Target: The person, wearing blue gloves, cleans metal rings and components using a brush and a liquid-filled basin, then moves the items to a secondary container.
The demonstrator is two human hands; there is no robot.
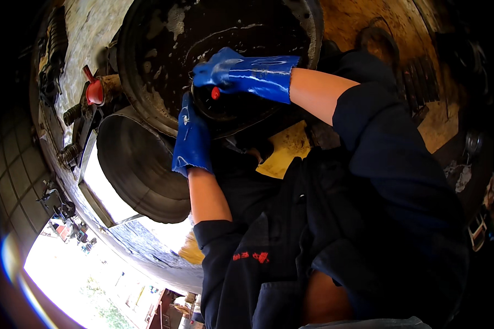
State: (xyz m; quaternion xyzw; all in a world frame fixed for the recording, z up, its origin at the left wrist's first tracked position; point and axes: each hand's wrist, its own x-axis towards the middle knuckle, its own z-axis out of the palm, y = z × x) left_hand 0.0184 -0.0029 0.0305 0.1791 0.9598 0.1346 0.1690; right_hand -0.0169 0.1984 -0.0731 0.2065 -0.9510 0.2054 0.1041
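Note:
Both my hands wear long blue rubber gloves and are at a wide, dark round basin [133,60] of dark, foam-streaked liquid. Fingers curled, my right hand [217,71] is closed over a tool; only its rounded red end [215,93] shows, below the palm. Under that hand is a dark round part [225,116] with a curved rim, partly in shadow. My left hand [192,129] lies along the left edge of this part, fingers pointing away and close together, seemingly gripping the rim. The left thumb is hidden.
Left of the basin, a large grey metal drum-like vessel [142,170] lies with its mouth showing. A red valve handle [95,90] sticks up beside the basin, near pipe fittings. A yellow piece [288,148] is beneath my right arm. Dark metal bars [420,82] stand far right.

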